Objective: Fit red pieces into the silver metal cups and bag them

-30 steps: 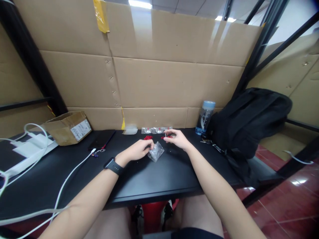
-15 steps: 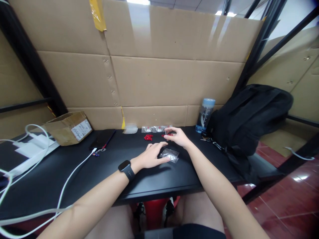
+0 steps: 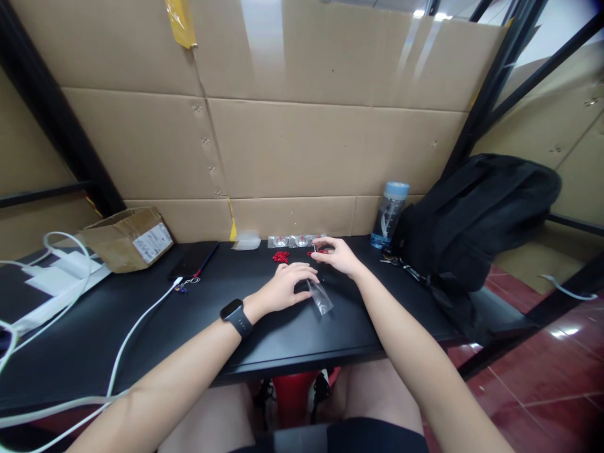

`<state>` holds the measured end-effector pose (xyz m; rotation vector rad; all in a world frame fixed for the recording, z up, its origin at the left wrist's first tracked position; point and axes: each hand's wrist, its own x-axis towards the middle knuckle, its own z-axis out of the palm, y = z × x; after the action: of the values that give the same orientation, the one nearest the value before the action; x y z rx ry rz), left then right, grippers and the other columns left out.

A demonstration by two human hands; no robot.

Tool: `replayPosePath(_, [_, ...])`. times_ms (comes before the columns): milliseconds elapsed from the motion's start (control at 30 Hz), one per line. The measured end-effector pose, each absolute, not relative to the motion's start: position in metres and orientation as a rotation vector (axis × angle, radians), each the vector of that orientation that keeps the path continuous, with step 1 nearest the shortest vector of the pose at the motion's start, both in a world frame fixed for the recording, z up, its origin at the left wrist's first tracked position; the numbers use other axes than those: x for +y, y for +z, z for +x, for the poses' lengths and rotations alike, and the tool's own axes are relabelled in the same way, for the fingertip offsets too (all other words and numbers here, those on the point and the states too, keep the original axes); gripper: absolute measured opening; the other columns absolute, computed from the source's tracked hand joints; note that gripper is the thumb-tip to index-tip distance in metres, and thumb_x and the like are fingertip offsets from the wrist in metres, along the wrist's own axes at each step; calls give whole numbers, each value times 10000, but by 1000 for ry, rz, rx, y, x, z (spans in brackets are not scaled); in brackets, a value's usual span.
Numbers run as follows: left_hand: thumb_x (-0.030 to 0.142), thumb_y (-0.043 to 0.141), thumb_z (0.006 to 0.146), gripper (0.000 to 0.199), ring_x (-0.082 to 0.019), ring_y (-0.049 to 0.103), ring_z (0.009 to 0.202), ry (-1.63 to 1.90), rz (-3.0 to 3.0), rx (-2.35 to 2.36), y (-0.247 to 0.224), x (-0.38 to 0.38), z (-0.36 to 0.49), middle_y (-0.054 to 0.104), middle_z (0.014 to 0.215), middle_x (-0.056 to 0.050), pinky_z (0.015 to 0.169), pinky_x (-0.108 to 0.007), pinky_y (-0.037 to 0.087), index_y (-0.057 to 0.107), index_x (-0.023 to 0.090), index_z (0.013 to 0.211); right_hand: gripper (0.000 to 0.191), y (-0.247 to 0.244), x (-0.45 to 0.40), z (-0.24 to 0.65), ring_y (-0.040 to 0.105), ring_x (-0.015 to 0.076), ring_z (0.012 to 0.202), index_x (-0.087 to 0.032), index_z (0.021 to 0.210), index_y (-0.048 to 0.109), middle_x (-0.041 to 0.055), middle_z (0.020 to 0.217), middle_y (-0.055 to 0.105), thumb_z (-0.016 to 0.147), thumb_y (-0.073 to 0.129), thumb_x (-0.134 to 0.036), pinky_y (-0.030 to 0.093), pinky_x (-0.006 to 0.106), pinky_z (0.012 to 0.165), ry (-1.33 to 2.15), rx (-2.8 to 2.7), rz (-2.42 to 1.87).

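Note:
My left hand (image 3: pixel 289 287), with a dark watch on its wrist, pinches a small clear plastic bag (image 3: pixel 322 299) between thumb and fingers. The bag hangs tilted toward the front edge; what is inside is too small to tell. Farther back and to the right, my right hand (image 3: pixel 338 257) has its thumb and fingertips together on a small thin item that I cannot make out. Something red (image 3: pixel 317 253) shows at those fingertips. A little pile of red pieces (image 3: pixel 280 257) lies on the black table (image 3: pixel 189 333), beyond my left hand.
Clear packets (image 3: pixel 300 241) with round items line the cardboard wall (image 3: pixel 283 151), beside a translucent piece (image 3: pixel 246 240). A bottle (image 3: pixel 389 215) and black backpack (image 3: pixel 481 220) stand right. Left are a carton (image 3: pixel 129 239), a phone (image 3: pixel 193 261) and white cables (image 3: pixel 134 333).
My left hand has closed on the clear bag, which lay flat on the table before, and has lifted and tilted it. My right hand stays nearly in place.

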<state>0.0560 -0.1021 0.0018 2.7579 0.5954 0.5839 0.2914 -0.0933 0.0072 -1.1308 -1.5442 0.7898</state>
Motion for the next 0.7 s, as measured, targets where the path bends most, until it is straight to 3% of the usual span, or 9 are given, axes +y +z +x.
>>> replayPosePath(233, [285,686,890,394,-280,523,1284,705,2754,637,8,-108,58,593,1368,-79,1075,-445,372,596,280,1273,503,8,-94,291,703,161,722,-179,1126,731,99,1092,729,689,873,-383,610,324,719,825,-1526,-1109])
replayPosePath(433, [187,593,862,181,-260,536,1235,535,2809,459,19,-116,53,687,1191,-31,1063,-419,327,703,262,984,527,10,-96,291,694,147,684,-171,1132,721,106,1123,716,686,873,-407,599,309,686,837,-1501,-1095])
replayPosePath(500, [266,559,937,158,-243,569,1190,415,2795,403,23,-120,53,722,1125,-20,1025,-404,326,715,267,967,520,10,-97,291,691,143,675,-167,1126,720,105,1112,715,687,870,-403,594,301,677,831,-1503,-1091])
replayPosePath(600, [421,417,1051,340,-214,622,1069,312,2764,405,26,-125,54,740,1060,-27,952,-378,348,721,274,1015,505,10,-97,290,686,138,666,-170,1117,723,95,1086,722,691,865,-402,590,296,675,825,-1512,-1087])
replayPosePath(700, [486,416,1047,363,-233,611,1088,344,2817,445,23,-125,55,720,1132,-49,953,-379,363,677,310,1228,510,10,-97,290,682,139,671,-178,1114,728,88,1081,729,683,866,-414,591,294,669,818,-1509,-1086])
